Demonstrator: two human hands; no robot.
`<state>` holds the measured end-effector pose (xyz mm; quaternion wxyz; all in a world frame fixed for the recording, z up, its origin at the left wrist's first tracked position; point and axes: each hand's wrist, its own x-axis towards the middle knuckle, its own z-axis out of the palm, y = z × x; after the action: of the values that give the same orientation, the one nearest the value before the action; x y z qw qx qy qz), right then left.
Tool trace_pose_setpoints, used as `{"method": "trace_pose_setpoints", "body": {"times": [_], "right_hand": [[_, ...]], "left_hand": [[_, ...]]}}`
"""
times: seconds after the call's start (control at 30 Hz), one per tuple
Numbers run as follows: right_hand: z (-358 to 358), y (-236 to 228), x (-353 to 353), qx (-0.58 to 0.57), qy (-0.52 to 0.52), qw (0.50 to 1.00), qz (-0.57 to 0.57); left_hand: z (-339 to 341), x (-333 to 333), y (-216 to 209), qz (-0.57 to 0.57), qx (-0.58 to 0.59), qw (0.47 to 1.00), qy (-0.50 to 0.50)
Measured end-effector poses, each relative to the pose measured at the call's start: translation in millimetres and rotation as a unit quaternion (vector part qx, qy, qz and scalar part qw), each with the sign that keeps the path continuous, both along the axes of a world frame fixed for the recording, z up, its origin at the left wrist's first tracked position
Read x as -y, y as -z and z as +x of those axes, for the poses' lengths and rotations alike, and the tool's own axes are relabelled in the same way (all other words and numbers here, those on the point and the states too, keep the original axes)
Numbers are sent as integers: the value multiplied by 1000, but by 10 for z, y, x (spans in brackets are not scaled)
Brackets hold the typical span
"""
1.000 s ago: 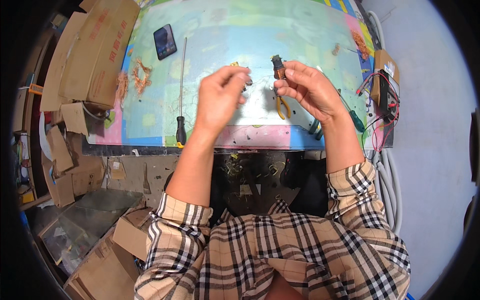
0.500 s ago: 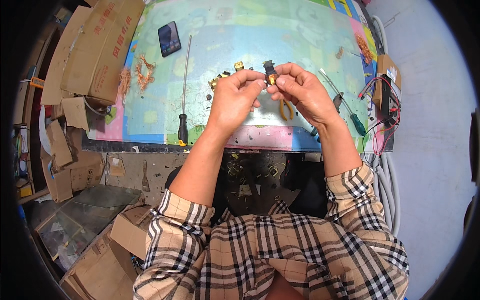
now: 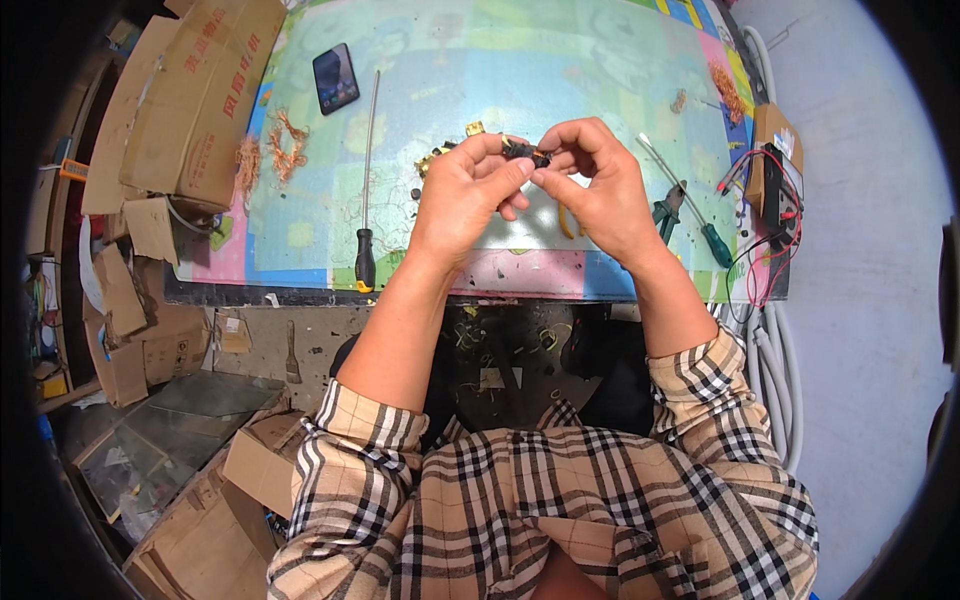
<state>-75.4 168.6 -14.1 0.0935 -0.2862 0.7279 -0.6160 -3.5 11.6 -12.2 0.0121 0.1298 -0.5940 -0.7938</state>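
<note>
Pinching from both sides, probably for steadiness, the left hand (image 3: pixel 462 198) and right hand (image 3: pixel 602 195) are clamped on a small black part (image 3: pixel 518 150) at the wearer's twelve o'clock, with pliers (image 3: pixel 667 208) at its four o'clock, likely for easy reach.

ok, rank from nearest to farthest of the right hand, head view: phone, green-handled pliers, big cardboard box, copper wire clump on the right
From the right hand:
1. Green-handled pliers: just to its right
2. Copper wire clump: upper right, near the table's right edge
3. Phone: upper left on the table
4. Big cardboard box: far left, beyond the phone
</note>
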Motion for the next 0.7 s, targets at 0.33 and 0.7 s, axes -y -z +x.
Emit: {"method": "trace_pose_setpoints", "body": {"times": [0.33,0.7], "right_hand": [[35,-44,14,-73,21,997,21],[32,3,27,13,14,998,-59]], "left_hand": [[27,-64,-31,-76,-47,994,-61],[36,-127,-11,-94,-111,986,-76]]}}
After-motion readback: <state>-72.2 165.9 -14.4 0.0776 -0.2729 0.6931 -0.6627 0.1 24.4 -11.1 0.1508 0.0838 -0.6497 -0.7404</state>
